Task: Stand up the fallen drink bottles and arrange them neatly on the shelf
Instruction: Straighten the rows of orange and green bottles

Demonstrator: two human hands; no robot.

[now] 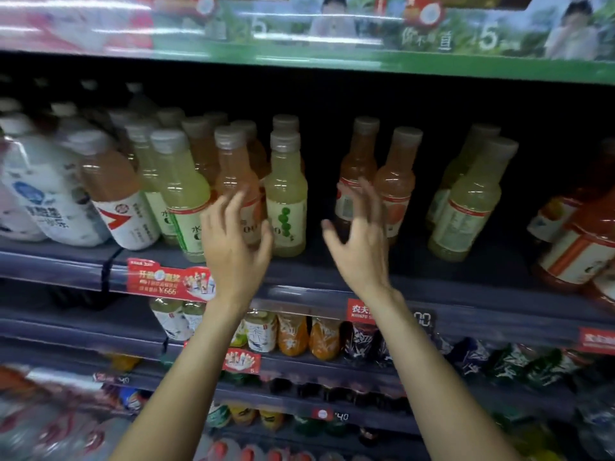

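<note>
Step in hand: approach. Both of my hands are raised in front of the middle shelf (332, 281) at the centre of the frame, and neither holds anything.

Left hand (233, 241): fingers spread wide and slightly curled, in front of the pink-orange bottle (234, 181) and just left of the pale green bottle (286, 194). Motion blur prevents me from telling whether the fingertips touch a bottle.

Right hand (361, 241): fingers wide and relaxed, in front of the orange bottle pair (396, 184) at centre right. Contact cannot be confirmed here either.

Location of the task items: the drink bottles on this shelf all appear upright in this view. I see none lying flat. The rows are uneven. A dark gap separates the pale green bottle from the orange pair, and a second gap lies between that pair and the two yellow-green bottles (469, 201) at right.

Next move, as I judge it: close each hand round a bottle body below the shoulder, then slide the bottles together to close the gaps and square the fronts with the shelf edge. The bottles look full and tall, so a push applied high up may tip them.

Contents of the shelving:
- Middle shelf, left: white bottles (43, 194).
- Middle shelf, far right: red-orange bottles (582, 241).
- Shelf below: smaller tea and juice bottles (293, 334).
- Shelf front, lower left of centre: red promotional tag (169, 284).
</note>
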